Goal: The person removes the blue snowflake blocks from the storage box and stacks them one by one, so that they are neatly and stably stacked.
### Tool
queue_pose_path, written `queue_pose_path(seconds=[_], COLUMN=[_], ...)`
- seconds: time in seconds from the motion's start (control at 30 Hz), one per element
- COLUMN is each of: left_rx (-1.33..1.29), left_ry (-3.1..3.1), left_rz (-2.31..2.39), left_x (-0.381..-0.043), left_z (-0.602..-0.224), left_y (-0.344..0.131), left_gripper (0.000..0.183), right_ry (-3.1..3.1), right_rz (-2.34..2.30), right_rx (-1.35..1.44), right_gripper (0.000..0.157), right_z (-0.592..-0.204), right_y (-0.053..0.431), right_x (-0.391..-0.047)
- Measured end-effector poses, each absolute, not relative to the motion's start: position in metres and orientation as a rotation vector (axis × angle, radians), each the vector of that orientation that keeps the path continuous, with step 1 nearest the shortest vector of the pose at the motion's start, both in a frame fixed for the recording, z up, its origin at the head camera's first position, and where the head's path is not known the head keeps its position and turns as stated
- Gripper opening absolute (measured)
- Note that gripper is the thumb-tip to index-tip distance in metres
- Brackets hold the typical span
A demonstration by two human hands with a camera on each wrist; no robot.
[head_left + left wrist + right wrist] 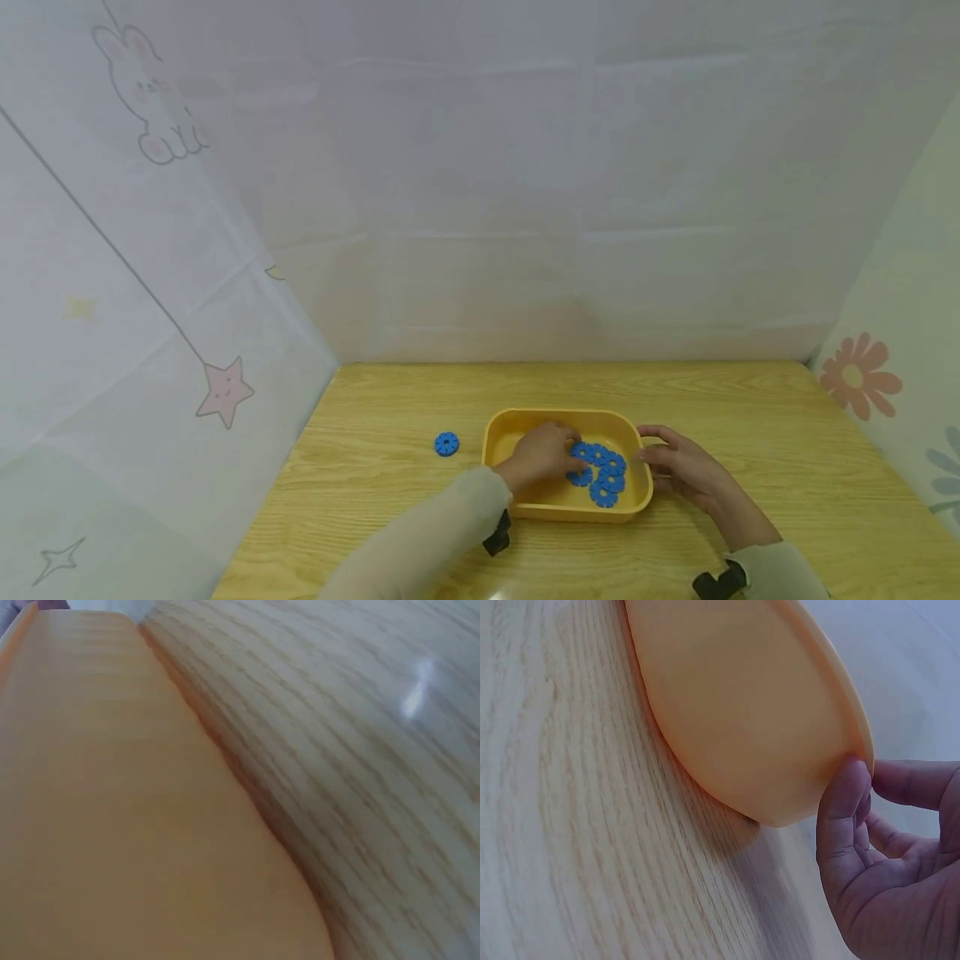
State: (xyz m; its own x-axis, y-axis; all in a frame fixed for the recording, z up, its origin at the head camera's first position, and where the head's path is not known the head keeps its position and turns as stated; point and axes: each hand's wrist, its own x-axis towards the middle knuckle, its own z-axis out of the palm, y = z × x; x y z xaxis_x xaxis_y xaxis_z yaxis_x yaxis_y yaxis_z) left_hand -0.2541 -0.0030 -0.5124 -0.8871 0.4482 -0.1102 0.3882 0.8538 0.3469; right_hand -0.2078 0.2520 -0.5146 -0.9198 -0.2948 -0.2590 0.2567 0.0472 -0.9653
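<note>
A yellow plastic tray point(551, 513) stands on the wooden table, with several blue flower-shaped discs point(611, 482) toward its right side. My left hand point(543, 454) reaches over the near left rim into the tray. Its thumb and a finger are spread apart at the left edge of the discs. At the tray's right end my right hand point(686, 471) holds the rim, thumb and index finger against it. In the right wrist view, the right hand's thumb point(847, 787) overlaps the tray's outer wall point(742, 712). The left wrist view shows the tray's side point(135, 810), not the fingers.
Left of the tray, another blue disc point(446, 443) lies on the wooden table point(375, 483). A pale sheet point(570, 183) rises behind the table's far edge, and patterned sheets point(135, 350) flank both sides.
</note>
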Motion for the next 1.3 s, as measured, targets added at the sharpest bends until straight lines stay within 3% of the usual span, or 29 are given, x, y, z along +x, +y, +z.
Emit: queue_pose_path(seconds=[0.87, 1.3], left_rx=[0.521, 0.498], left_ry=[2.846, 2.79], left_rz=[0.625, 0.731], left_x=[-0.252, -0.244], left_z=[-0.513, -0.497], left_y=[0.01, 0.008], left_gripper=[0.033, 0.039], right_ry=[1.912, 1.899], right_rz=[-1.94, -1.944], right_rx=[-0.023, -0.053], right_gripper=[0.066, 0.064], right_z=[-0.515, -0.514], right_y=[0.253, 0.254], right_x=[-0.209, -0.208])
